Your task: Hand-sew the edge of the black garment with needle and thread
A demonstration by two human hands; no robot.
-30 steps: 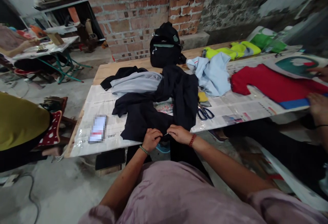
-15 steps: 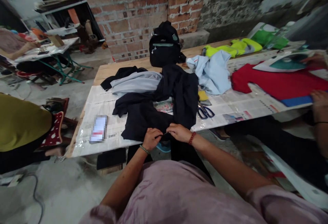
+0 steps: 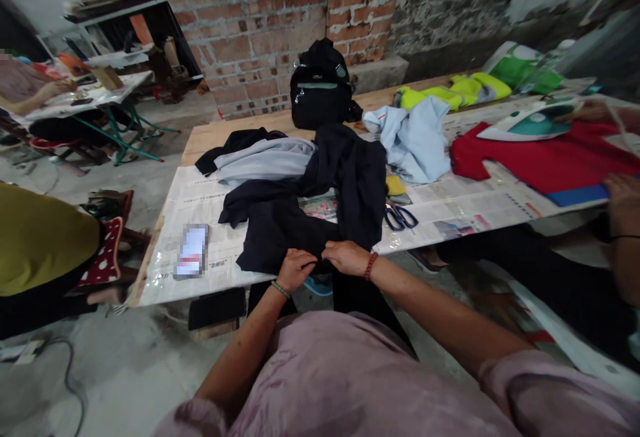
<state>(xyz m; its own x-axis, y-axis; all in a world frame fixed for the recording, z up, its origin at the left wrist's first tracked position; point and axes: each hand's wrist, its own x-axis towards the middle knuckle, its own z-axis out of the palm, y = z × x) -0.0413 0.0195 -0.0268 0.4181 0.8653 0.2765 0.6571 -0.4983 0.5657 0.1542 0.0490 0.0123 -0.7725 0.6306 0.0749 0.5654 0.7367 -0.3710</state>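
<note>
A dark navy garment (image 3: 285, 230) lies crumpled on the table, its near edge hanging over the front. My left hand (image 3: 297, 269) is closed, pinching that near edge between thumb and fingers. Close beside it, almost touching, my right hand (image 3: 347, 258) is closed in a pinch at the same edge. Between the two sets of fingertips is a thin, needle-like thing, too small to make out well. Blue-handled scissors (image 3: 401, 217) rest to the right of the garment. A yellow piece (image 3: 396, 186) lies just behind them.
Newspaper under clear plastic covers the table (image 3: 210, 270). A phone (image 3: 192, 250) lies at left, a black backpack (image 3: 320, 94) at the back. Light-blue cloth (image 3: 410, 137) lies to the right, where a co-worker's hand holds an iron (image 3: 535, 122) on a red garment (image 3: 540, 160). Another person sits at left.
My right hand has shifted slightly left, toward my left hand. The co-worker's iron has slid left along the red garment. The dark garment stays in place.
</note>
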